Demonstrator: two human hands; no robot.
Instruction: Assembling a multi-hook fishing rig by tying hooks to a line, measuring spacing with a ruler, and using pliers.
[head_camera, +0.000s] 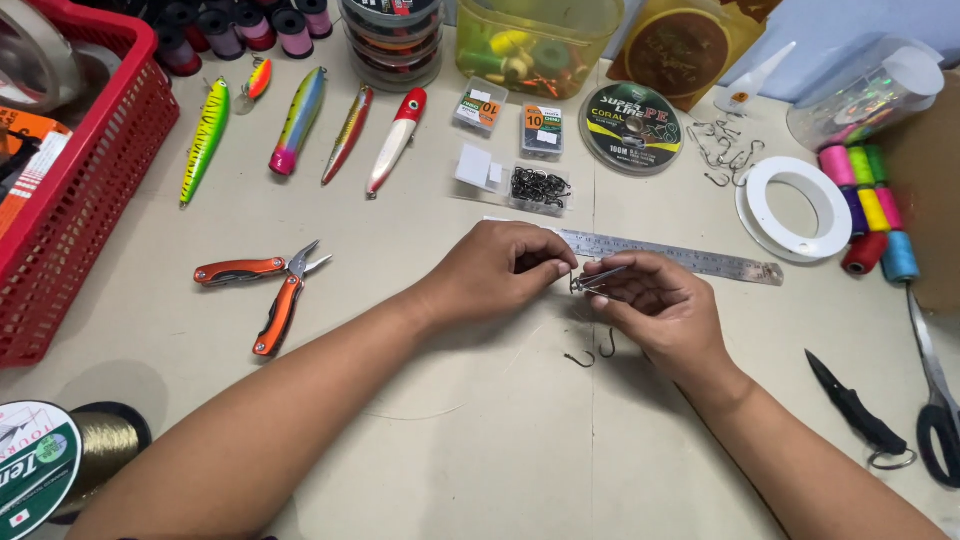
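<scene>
On a beige table (420, 440), your left hand (495, 270) and right hand (655, 305) meet over a steel ruler (690, 258), both pinching 1 small metal tool (595, 280). Orange pliers (270, 290) lie left. 2 hooks (592, 352) lie just below your hands.

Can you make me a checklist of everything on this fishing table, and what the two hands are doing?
Surface: pale table, mostly covered at the back.
Job's things: small metal tool pinched between both hands; two loose hooks lie just below them; steel ruler behind.
Clutter: five lures, orange pliers, hook packets, thread spools, white ring, line spool, black knife, scissors, red basket.
Grippers: left hand and right hand both closed on the tool.
Cables: nothing seen.
Surroundings: jars and tubs along the back edge.
</scene>
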